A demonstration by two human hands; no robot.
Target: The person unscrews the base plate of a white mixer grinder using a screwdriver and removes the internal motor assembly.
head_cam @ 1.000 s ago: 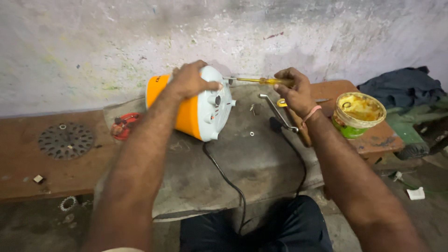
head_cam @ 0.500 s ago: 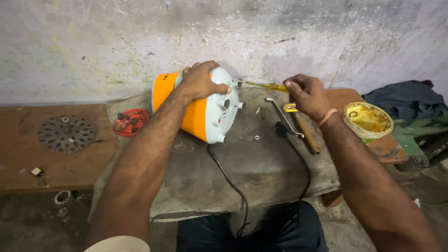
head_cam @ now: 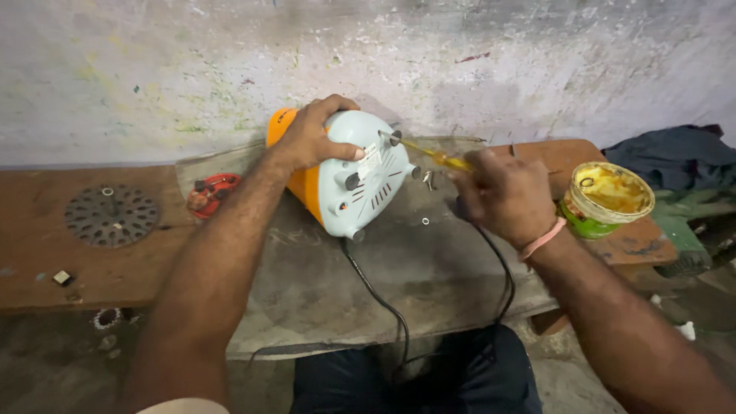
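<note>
An orange and pale blue appliance [head_cam: 356, 180] lies tipped on its side on a grey stone slab [head_cam: 360, 284], its underside with feet and vents facing me. My left hand [head_cam: 310, 138] grips its top edge and steadies it. My right hand [head_cam: 502, 195] holds a yellow-handled screwdriver [head_cam: 437, 156], whose tip reaches the upper right of the underside near a foot. A black power cord [head_cam: 379, 295] runs from the appliance toward me.
A red round part [head_cam: 213, 192] lies left of the appliance, and a dark perforated metal disc [head_cam: 111, 215] sits on the wooden bench further left. An open tin of yellow grease [head_cam: 609, 195] stands at the right, beside dark cloth [head_cam: 675, 157]. Small screws [head_cam: 425, 221] lie on the slab.
My right hand has moved left and closer to the appliance, bringing the screwdriver tip onto its underside. The tools lying on the slab are now hidden behind my right hand.
</note>
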